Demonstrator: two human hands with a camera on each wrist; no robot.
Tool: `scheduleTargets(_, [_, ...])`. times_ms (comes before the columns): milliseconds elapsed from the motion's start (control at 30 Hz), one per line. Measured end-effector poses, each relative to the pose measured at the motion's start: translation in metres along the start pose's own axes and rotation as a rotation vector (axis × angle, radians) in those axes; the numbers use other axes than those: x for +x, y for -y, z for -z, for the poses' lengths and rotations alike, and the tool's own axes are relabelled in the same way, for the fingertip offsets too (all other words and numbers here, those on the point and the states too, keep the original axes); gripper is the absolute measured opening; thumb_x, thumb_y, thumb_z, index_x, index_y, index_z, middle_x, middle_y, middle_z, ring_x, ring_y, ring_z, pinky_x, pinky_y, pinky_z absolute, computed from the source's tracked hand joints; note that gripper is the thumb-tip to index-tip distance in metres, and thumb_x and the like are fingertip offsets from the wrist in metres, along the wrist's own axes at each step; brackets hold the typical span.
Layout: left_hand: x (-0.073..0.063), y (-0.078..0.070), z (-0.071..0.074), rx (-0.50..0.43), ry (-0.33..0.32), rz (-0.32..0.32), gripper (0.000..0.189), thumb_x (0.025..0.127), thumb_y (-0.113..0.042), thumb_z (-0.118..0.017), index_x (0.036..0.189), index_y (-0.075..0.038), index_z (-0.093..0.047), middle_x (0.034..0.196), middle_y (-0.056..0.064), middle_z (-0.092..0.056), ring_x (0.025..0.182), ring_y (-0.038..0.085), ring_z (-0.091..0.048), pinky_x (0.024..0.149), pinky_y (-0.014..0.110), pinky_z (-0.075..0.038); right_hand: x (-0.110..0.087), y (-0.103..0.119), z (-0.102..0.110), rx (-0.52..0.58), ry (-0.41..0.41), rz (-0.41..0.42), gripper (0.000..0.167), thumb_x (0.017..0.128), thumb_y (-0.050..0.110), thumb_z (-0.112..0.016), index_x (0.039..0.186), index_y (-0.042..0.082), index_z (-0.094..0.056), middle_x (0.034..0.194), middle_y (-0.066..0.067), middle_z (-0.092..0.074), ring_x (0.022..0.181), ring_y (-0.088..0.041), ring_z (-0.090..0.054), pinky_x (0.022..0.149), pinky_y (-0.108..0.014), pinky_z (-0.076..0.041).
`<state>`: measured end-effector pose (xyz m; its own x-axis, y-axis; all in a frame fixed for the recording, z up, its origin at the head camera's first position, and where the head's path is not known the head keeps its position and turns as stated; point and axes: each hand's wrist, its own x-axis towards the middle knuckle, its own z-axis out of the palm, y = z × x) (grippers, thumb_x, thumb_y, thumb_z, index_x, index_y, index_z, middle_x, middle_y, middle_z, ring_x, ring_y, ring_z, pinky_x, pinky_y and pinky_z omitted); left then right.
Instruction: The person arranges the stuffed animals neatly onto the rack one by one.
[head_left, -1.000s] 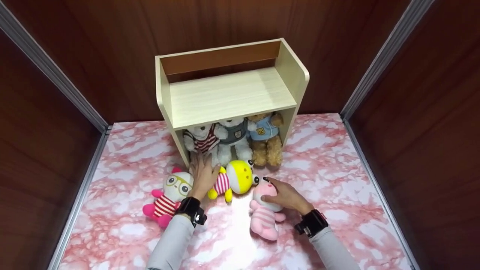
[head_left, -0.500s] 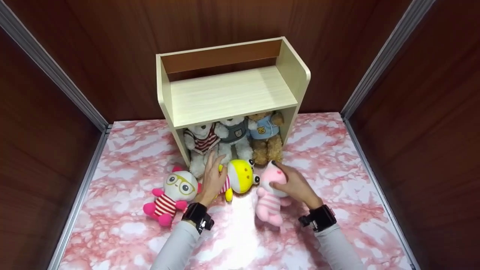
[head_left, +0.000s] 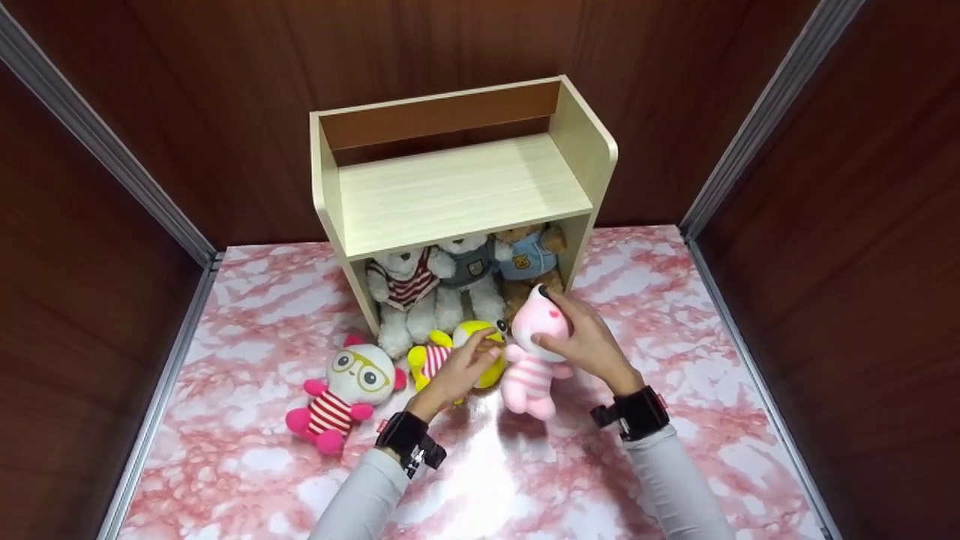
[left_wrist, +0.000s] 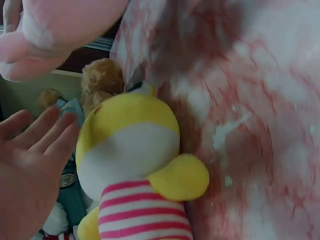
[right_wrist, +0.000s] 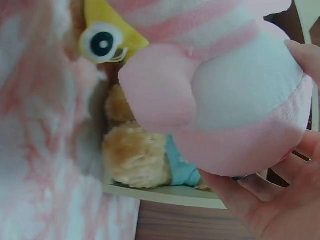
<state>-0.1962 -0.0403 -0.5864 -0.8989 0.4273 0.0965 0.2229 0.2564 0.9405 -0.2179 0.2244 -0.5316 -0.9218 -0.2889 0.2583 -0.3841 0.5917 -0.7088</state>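
My right hand (head_left: 592,341) grips a pink plush toy (head_left: 527,379) by its pale head, with the thumb in front. The toy hangs upright, and its striped body fills much of the right wrist view. My left hand (head_left: 459,371) is over a yellow plush toy (head_left: 433,358) with big eyes and a pink-striped top, which lies on its side. In the left wrist view the left hand's fingers (left_wrist: 47,130) reach out loosely with nothing between them. To the left lies a panda-like plush (head_left: 330,412) with yellow glasses and a red-striped top.
A pale wooden shelf (head_left: 465,195) stands against the brown back wall. In its lower compartment sit a white bear (head_left: 411,289) in stripes, a white bear (head_left: 471,270) in grey and a brown bear (head_left: 531,255) in blue. Pink marbled sheeting (head_left: 675,360) covers the surface.
The right hand has lifted the pink plush up and toward the shelf, from lying to upright. The left hand has moved right from beside the striped bear to over the yellow plush's head.
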Motion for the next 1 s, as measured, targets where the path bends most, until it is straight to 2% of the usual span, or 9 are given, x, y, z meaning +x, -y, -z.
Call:
scheduleTargets(100, [-0.001,-0.001,-0.004,-0.038,0.1,0.079,0.065,0.108,-0.043,-0.05,0.16,-0.007,-0.034,0.143,0.02,-0.059,0.13,0.034,-0.058,0.111,0.047,-0.045,0.005,0.004,0.0,-0.041,-0.013,0.035,0.083,0.085,0.036,-0.086,0.154,0.007,-0.049,0.147,-0.019,-0.057,0.132,-0.035,-0.054,0.104,-0.052,-0.048])
scheduleTargets(200, [-0.001,-0.001,-0.007,-0.058,0.123,0.099,0.07,0.105,-0.052,-0.053,0.161,-0.013,-0.035,0.147,0.017,-0.057,0.132,0.03,-0.057,0.11,0.045,-0.046,0.01,0.008,-0.001,-0.073,-0.021,0.059,0.083,0.085,0.037,-0.085,0.153,0.005,-0.049,0.149,-0.019,-0.055,0.134,-0.036,-0.052,0.106,-0.053,-0.047])
scheduleTargets(400, [-0.002,-0.003,-0.014,-0.099,0.082,0.095,0.068,0.099,-0.05,-0.067,0.152,-0.015,-0.045,0.14,0.005,-0.061,0.125,0.02,-0.061,0.107,0.04,-0.048,0.016,0.015,-0.003,-0.12,-0.035,0.1,0.084,0.085,0.037,-0.085,0.153,0.004,-0.05,0.148,-0.022,-0.054,0.135,-0.041,-0.049,0.109,-0.057,-0.043])
scheduleTargets(567, [0.0,-0.003,-0.017,-0.093,0.04,0.115,0.066,0.093,-0.042,-0.076,0.145,-0.013,-0.049,0.129,0.004,-0.066,0.112,0.018,-0.066,0.098,0.038,-0.054,0.017,0.018,-0.005,-0.123,-0.038,0.115,0.084,0.085,0.037,-0.086,0.153,0.005,-0.049,0.148,-0.022,-0.054,0.136,-0.045,-0.047,0.111,-0.059,-0.04])
scheduleTargets(733, [0.002,-0.003,-0.018,-0.003,-0.017,0.104,0.057,0.094,-0.037,-0.074,0.141,-0.012,-0.054,0.126,0.007,-0.069,0.105,0.018,-0.068,0.094,0.036,-0.056,0.017,0.019,-0.009,-0.115,-0.057,0.131,0.084,0.085,0.034,-0.086,0.153,0.004,-0.048,0.15,-0.023,-0.052,0.142,-0.049,-0.041,0.117,-0.061,-0.032])
scheduleTargets(800, [0.002,-0.002,-0.019,0.006,-0.041,0.088,0.052,0.095,-0.035,-0.072,0.138,-0.01,-0.056,0.125,0.01,-0.07,0.104,0.02,-0.069,0.094,0.037,-0.056,0.016,0.019,-0.011,-0.099,-0.073,0.15,0.083,0.086,0.033,-0.085,0.154,0.003,-0.047,0.152,-0.022,-0.05,0.144,-0.049,-0.037,0.12,-0.061,-0.028])
scheduleTargets(1000, [0.001,-0.001,-0.018,-0.092,-0.12,0.078,0.048,0.098,-0.025,-0.07,0.137,-0.002,-0.054,0.127,0.017,-0.067,0.111,0.029,-0.067,0.097,0.041,-0.056,0.004,0.012,-0.013,-0.011,-0.195,0.128,0.085,0.087,0.026,-0.085,0.154,-0.003,-0.041,0.156,-0.026,-0.043,0.147,-0.045,-0.033,0.122,-0.058,-0.023])
